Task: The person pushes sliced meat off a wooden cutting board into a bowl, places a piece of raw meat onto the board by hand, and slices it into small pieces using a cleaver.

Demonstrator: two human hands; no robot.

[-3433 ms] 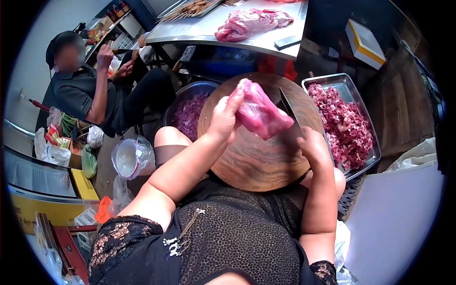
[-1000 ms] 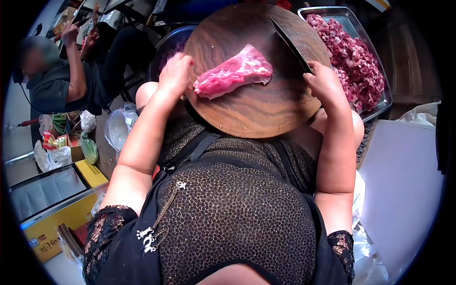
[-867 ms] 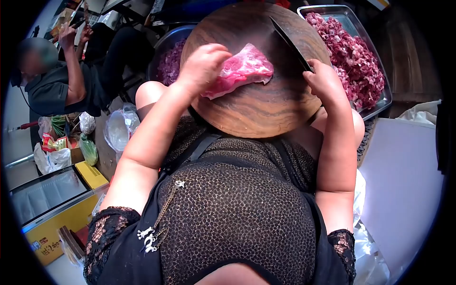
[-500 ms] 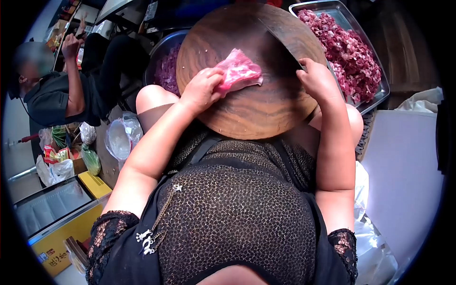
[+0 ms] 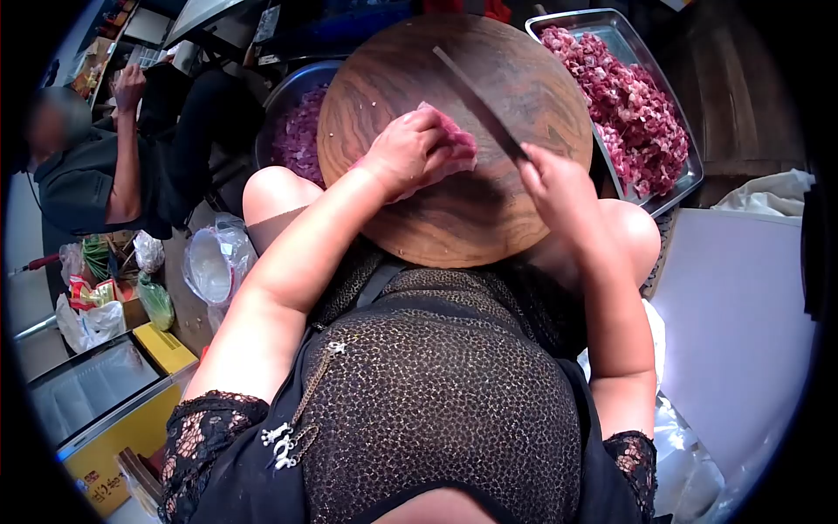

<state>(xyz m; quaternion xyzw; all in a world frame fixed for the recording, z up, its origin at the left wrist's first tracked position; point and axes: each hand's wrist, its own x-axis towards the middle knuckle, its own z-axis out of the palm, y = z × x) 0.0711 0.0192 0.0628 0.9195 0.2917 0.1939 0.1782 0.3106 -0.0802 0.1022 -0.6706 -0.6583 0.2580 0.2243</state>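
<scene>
A pink piece of raw meat lies on the round wooden chopping block. My left hand is over the meat, fingers curled around it and covering much of it. To the right, my right hand grips a knife, its handle hidden in the fist. The blade points away from me and to the left, seen nearly edge-on, and looks apart from the meat.
A metal tray heaped with cut meat stands right of the block. Behind its left edge sits a basin with more meat. Another person sits at far left, near plastic bags. A pale board is at right.
My left hand has moved right, from the meat's edge to over it. The knife has swung left toward the meat, its blade turned edge-on, as my right hand shifted down and left.
</scene>
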